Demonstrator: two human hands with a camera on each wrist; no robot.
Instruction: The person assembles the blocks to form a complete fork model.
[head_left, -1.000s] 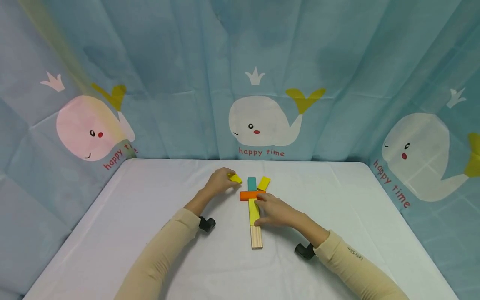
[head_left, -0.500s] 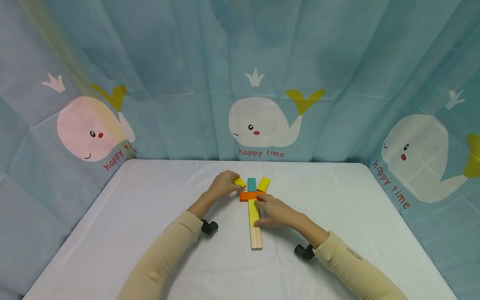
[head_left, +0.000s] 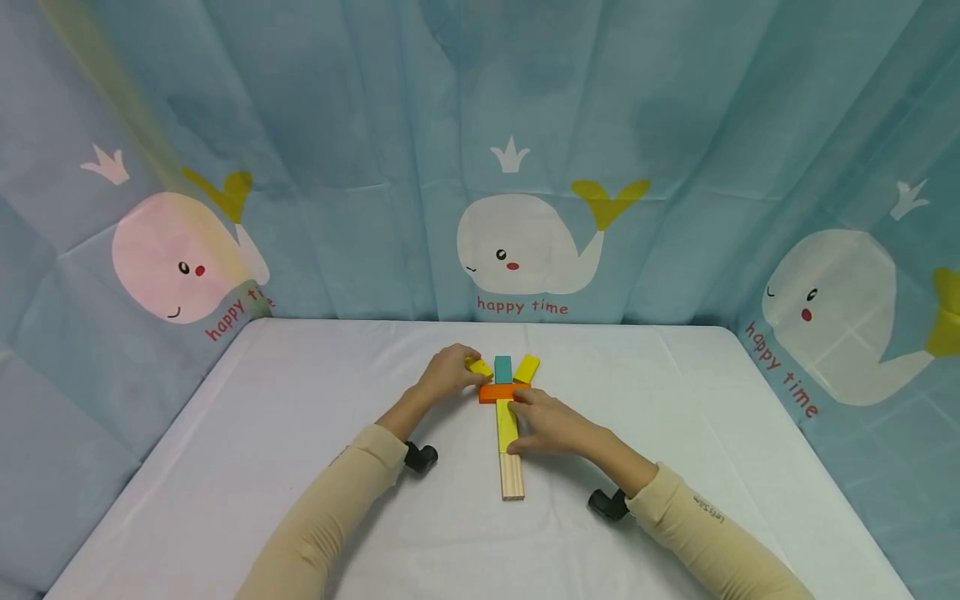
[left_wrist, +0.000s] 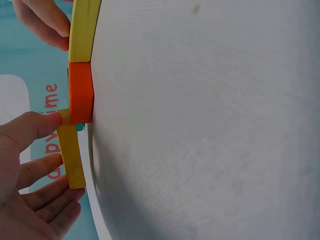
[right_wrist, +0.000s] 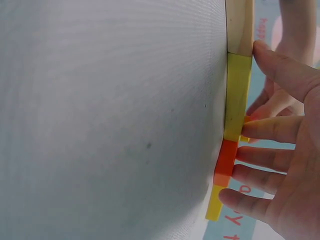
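Observation:
My left hand (head_left: 448, 372) pinches a small yellow block (head_left: 481, 367) by its ends, between thumb and fingers. In the left wrist view this yellow block (left_wrist: 74, 160) is tilted, its thumb end close to the orange block (left_wrist: 81, 95). A teal block (head_left: 503, 369) and a second small yellow block (head_left: 527, 368) stand beyond the orange crosspiece. My right hand (head_left: 558, 423) rests its fingertips on the orange block and the long yellow block (head_left: 506, 423), fingers spread and nearly straight. The thumb lies near the seam with a plain wooden block (head_left: 512, 477).
The blocks form a row on a white-covered table (head_left: 675, 400). Behind it hangs a blue curtain (head_left: 360, 242) with whale prints. A black camera (head_left: 422, 457) sits on the left wrist and another black camera (head_left: 607, 505) on the right.
My left hand has moved right and slightly toward me, bringing the yellow block up to the orange and teal blocks. My right hand has stayed in place.

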